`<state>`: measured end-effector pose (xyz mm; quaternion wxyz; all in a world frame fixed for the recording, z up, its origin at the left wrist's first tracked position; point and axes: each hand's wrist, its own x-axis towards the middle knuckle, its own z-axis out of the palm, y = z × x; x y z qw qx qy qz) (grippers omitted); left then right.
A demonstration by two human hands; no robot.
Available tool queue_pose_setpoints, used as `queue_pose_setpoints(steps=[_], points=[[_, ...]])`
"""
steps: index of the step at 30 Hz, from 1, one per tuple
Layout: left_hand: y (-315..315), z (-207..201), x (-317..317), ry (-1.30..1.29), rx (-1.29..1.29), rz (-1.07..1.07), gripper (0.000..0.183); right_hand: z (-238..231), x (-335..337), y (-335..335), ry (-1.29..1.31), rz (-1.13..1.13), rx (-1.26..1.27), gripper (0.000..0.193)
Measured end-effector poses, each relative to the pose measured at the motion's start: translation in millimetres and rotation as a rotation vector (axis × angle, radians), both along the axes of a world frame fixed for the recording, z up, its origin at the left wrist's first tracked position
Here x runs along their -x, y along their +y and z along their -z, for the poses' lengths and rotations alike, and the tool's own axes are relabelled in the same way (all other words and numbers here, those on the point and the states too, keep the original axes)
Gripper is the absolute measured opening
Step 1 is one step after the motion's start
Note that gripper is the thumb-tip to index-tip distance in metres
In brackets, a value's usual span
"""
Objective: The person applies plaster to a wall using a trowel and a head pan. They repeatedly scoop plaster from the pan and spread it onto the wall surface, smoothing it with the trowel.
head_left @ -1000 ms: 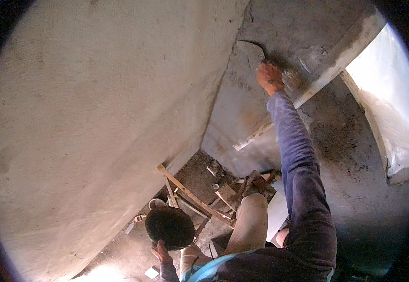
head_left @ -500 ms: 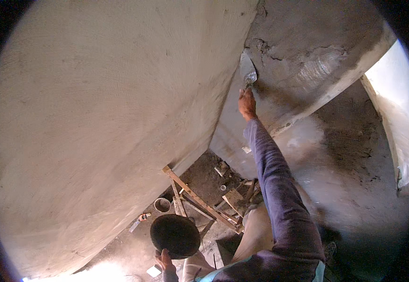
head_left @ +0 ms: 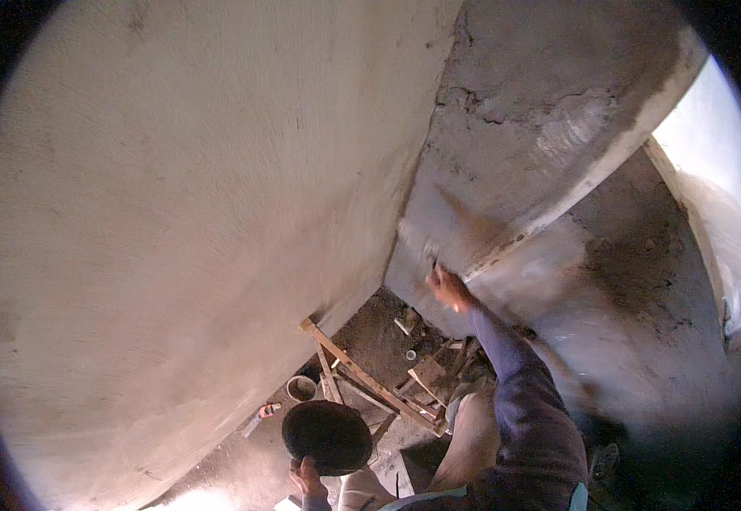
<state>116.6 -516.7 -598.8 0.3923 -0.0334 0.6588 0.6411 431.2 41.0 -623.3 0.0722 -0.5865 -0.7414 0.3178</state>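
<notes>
My right hand [head_left: 450, 288] is closed round the handle of a trowel [head_left: 429, 250], whose blade is smeared by motion. The blade is at the grey plastered wall [head_left: 532, 51], low down and close to the corner; whether it touches the plaster I cannot tell. Cracks and a shiny damp patch show higher on that wall. Low in front of me, my left hand [head_left: 307, 479] grips the near rim of a round, dark pan [head_left: 328, 437]. The inside of the pan is too dark to make out.
A pale, smooth wall [head_left: 200, 221] fills the left side. Below stand a wooden frame [head_left: 366, 375] and a bucket [head_left: 301, 389]. A small white cup [head_left: 410, 355] and a long-bladed tool [head_left: 260, 419] lie on the floor. At right a bright opening [head_left: 711, 128] borders the grey wall.
My right hand has brought the trowel down along the corner, toward me, from the cracked area to the lower wall. My left hand still holds the pan, slightly farther right in view.
</notes>
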Motion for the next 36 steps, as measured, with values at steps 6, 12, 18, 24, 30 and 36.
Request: queue_pose_setpoints(steps=[6, 12, 18, 24, 30, 36], points=[[54.5, -42.3, 3.5, 0.072, -0.073, 0.200, 0.040, -91.7, 1.0, -196.7, 0.258, -0.709, 0.486, 0.040], [102.9, -99.3, 14.8, 0.428, -0.020, 0.592, 0.024, -89.8, 76.8, -329.6, 0.287, -0.487, -0.046, 0.029], [115.2, -135.3, 22.1, 0.405, -0.229, 0.597, 0.022, -132.5, 66.1, -383.4, -0.123, -0.415, -0.138, 0.027], [109.5, -154.5, 28.2, 0.554, -0.229, 0.743, 0.022, -182.7, 88.3, -407.0, 0.059, -0.504, 0.186, 0.049], [89.5, -174.9, 41.7, 0.290, -0.254, 0.704, 0.020, -212.9, 53.3, -424.2, 0.235, -0.327, 0.608, 0.064], [80.4, -155.9, 35.4, 0.173, -0.207, 0.540, 0.021, -216.4, 53.0, -431.6, 0.386, -0.475, 0.157, 0.059]])
